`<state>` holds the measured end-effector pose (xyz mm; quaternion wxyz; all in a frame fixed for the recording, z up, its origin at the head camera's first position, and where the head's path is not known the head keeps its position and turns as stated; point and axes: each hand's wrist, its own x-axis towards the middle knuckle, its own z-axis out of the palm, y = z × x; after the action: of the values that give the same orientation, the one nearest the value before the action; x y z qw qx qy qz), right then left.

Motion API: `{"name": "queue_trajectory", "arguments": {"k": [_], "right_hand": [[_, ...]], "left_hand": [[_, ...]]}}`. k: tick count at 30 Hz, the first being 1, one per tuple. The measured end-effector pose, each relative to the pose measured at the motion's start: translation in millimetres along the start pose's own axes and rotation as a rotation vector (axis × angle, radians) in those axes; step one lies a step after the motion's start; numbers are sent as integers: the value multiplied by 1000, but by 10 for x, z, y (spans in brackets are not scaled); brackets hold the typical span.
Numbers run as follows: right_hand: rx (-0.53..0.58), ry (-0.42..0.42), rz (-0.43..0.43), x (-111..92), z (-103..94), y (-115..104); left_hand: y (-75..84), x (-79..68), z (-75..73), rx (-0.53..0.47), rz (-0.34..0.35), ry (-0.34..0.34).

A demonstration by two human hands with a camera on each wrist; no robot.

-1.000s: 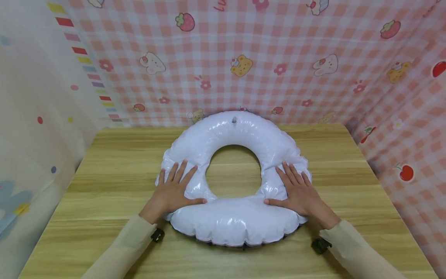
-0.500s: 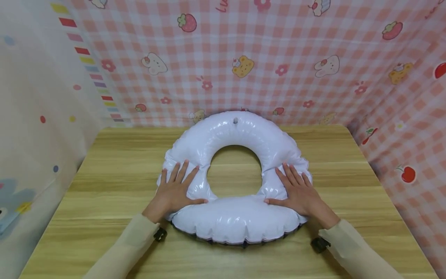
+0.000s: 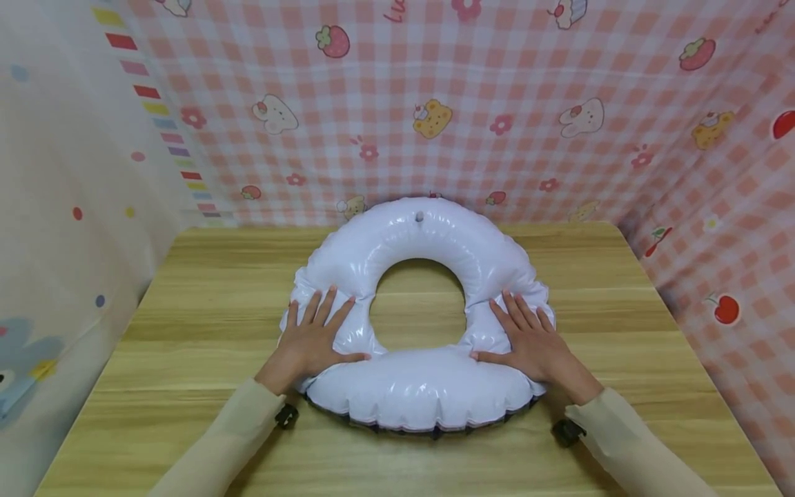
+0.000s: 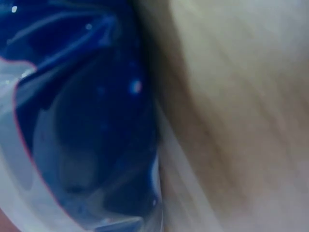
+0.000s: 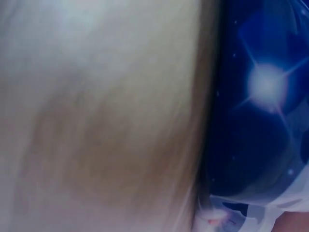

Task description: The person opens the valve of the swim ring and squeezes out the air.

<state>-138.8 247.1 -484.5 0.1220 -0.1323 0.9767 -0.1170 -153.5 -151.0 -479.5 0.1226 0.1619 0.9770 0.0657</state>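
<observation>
A white inflated swim ring [image 3: 416, 386] lies flat on the wooden table, its small air valve [image 3: 419, 216] at the far side. My left hand [image 3: 310, 343] presses on its left side with fingers spread, the thumb pointing in toward the hole. On the opposite side my right hand [image 3: 531, 345] presses down the same way, palm down and fingers straight. The ring dents and creases under both hands, and its near part bulges up. Both wrist views show the ring's dark blue underside, starry in the right wrist view [image 5: 260, 145] and edged by a thin red line in the left wrist view [image 4: 96, 130].
The wooden table [image 3: 186, 310] extends around the ring on every side. A pink checked curtain [image 3: 397, 103] with cartoon prints hangs behind it, and another patterned cloth [image 3: 733, 241] covers the right. A pale printed cloth [image 3: 81, 172] hangs at the left.
The head view has shifted slightly. Both hands stay pressed on the ring, and a little more of its dark underside shows along the near edge.
</observation>
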Motion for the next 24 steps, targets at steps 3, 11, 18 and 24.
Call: {"name": "queue_trajectory", "arguments": {"k": [3,11,18,24], "right_hand": [[2,4,-2,3,-6,-7],[5,0,-4,7,-15,-26],[4,-1,-1,17,-32,-36],[21,13,-13,32,-7,-18]], "left_hand": [[-3,4,4,4,-2,-6],[2,11,-11,6,-1,-23],[11,18,-28,2,-4,-39],[22,14,-46,-10,-6,-52]]}}
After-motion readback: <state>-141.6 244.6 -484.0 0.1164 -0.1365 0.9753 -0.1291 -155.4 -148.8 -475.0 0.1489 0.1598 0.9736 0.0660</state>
